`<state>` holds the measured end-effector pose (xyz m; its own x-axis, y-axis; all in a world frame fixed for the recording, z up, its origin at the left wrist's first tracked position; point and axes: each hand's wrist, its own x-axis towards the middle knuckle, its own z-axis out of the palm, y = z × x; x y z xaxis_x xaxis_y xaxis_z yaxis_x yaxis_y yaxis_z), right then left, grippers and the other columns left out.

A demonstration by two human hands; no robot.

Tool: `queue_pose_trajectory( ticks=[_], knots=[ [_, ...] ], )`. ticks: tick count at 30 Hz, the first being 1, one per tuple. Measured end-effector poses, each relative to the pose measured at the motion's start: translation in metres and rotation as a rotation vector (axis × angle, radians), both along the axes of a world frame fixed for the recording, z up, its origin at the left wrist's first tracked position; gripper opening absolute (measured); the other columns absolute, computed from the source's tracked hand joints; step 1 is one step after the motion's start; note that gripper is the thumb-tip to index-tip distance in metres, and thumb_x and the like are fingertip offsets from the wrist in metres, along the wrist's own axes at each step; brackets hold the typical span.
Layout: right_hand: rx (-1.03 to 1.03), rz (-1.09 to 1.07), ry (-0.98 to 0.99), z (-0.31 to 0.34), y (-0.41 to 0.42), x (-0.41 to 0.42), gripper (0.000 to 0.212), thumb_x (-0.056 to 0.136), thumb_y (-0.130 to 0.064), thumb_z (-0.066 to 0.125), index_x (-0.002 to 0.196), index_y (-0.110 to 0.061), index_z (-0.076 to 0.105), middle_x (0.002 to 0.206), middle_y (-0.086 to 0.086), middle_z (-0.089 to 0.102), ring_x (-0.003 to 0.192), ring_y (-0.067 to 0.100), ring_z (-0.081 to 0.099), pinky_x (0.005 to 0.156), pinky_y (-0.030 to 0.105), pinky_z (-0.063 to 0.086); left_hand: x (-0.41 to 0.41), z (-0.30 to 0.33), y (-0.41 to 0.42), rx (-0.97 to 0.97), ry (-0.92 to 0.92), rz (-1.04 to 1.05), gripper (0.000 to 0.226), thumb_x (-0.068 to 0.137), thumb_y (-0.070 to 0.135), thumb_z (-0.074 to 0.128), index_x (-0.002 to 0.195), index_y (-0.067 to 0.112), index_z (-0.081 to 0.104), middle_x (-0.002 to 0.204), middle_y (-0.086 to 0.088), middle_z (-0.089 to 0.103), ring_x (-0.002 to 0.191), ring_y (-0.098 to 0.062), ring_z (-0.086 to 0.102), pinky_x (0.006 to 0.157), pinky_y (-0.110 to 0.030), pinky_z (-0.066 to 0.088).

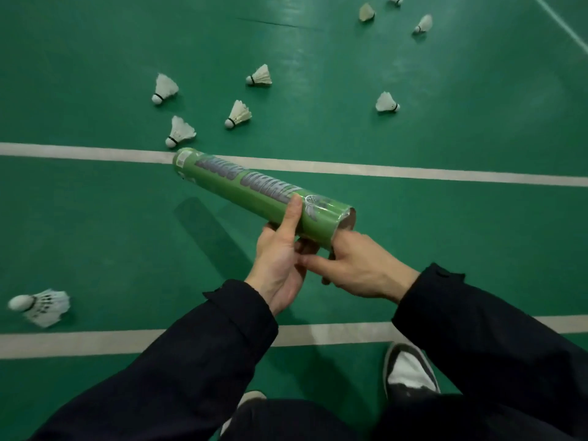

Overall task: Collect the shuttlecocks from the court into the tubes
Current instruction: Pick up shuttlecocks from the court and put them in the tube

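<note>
Right now both hands hold the green tube [254,192] near its open near end: the left hand [280,265] wraps it from below with the thumb laid along its side, the right hand [359,268] has fingers curled at the mouth. Its long axis runs away and leftward, the far end almost reaching the nearest shuttlecock [179,132] on the court floor [445,138], likeliest the next pick-up

The green tube [254,194] carries large grey block lettering along its side, upside down and not legible, running from ten o'clock toward four o'clock
</note>
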<state>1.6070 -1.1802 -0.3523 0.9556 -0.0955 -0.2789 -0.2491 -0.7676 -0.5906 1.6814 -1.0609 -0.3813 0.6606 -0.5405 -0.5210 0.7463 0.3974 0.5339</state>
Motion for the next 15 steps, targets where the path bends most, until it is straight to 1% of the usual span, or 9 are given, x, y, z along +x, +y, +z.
queue_pose_trajectory(
  ticks=[1,3,5,7,8,10,11,13,15],
  knots=[
    [0.074,-0.033,0.007,-0.001,0.005,0.005,0.033,0.096,-0.041,0.065,0.127,-0.029,0.06,0.1,-0.004,0.073,0.071,0.011,0.069,0.062,0.032,0.057,0.001,0.0,0.003,0.004,-0.006,0.011,0.069,0.088,0.039,0.075,0.141,-0.002,0.058,0.123,-0.018,0.076,0.101,-0.024,0.077,0.08,-0.032,0.063],
    [0.228,-0.126,-0.145,-0.005,0.009,0.006,0.032,0.094,-0.028,0.071,0.125,-0.028,0.064,0.101,-0.011,0.071,0.069,0.008,0.069,0.059,0.023,0.054,0.012,-0.001,0.009,-0.014,-0.002,0.052,0.069,0.089,0.038,0.073,0.141,-0.005,0.057,0.123,-0.019,0.076,0.098,-0.024,0.076,0.078,-0.031,0.063],
    [0.198,-0.14,-0.284,-0.01,0.007,0.005,0.028,0.092,-0.021,0.073,0.119,-0.023,0.068,0.098,-0.017,0.065,0.062,0.011,0.062,0.059,0.031,0.055,0.025,-0.004,0.014,-0.035,0.017,0.105,0.075,0.086,0.038,0.073,0.142,-0.008,0.056,0.125,-0.022,0.073,0.098,-0.024,0.074,0.082,-0.031,0.064],
    [0.221,-0.133,-0.201,-0.02,0.005,0.011,0.01,0.099,-0.02,0.065,0.108,-0.019,0.067,0.087,-0.012,0.065,0.055,0.017,0.06,0.055,0.043,0.056,0.028,-0.01,0.013,-0.027,0.019,0.12,0.078,0.086,0.04,0.073,0.144,-0.01,0.053,0.117,-0.02,0.073,0.093,-0.024,0.072,0.078,-0.034,0.064],
    [0.3,-0.13,-0.107,-0.024,0.005,0.016,0.006,0.103,-0.019,0.06,0.104,-0.021,0.066,0.084,-0.007,0.066,0.055,0.015,0.061,0.053,0.044,0.057,0.025,-0.015,0.012,-0.003,0.008,0.099,0.079,0.088,0.041,0.073,0.145,-0.009,0.05,0.111,-0.018,0.073,0.088,-0.024,0.072,0.068,-0.037,0.063],
    [0.425,-0.078,0.019,-0.032,0.01,0.025,0.014,0.106,-0.019,0.053,0.106,-0.029,0.063,0.091,-0.002,0.068,0.064,0.01,0.065,0.052,0.04,0.056,0.018,-0.025,0.012,0.065,-0.016,0.067,0.08,0.088,0.046,0.072,0.145,-0.004,0.046,0.101,-0.012,0.075,0.075,-0.025,0.072,0.048,-0.036,0.052],
    [0.464,-0.043,0.01,-0.038,0.01,0.028,0.014,0.105,-0.021,0.055,0.108,-0.032,0.063,0.094,-0.005,0.069,0.068,0.009,0.067,0.053,0.035,0.056,0.017,-0.032,0.013,0.093,-0.016,0.073,0.079,0.087,0.047,0.074,0.144,0.0,0.046,0.1,-0.011,0.077,0.075,-0.026,0.073,0.047,-0.035,0.051],
    [0.525,-0.07,-0.11,-0.053,0.005,0.026,0.012,0.1,-0.031,0.063,0.109,-0.037,0.067,0.094,-0.009,0.074,0.068,0.009,0.07,0.053,0.026,0.054,0.023,-0.043,0.018,0.108,0.004,0.129,0.076,0.086,0.043,0.076,0.144,0.002,0.05,0.11,-0.013,0.079,0.089,-0.026,0.077,0.063,-0.039,0.06],
    [0.504,-0.269,-0.234,-0.072,-0.01,0.023,0.017,0.094,-0.043,0.064,0.107,-0.036,0.072,0.09,-0.009,0.074,0.063,0.012,0.069,0.054,0.029,0.054,0.034,-0.053,0.026,0.116,0.047,0.219,0.071,0.086,0.036,0.075,0.144,0.002,0.052,0.113,-0.011,0.08,0.097,-0.022,0.078,0.081,-0.035,0.063]
  ],
)
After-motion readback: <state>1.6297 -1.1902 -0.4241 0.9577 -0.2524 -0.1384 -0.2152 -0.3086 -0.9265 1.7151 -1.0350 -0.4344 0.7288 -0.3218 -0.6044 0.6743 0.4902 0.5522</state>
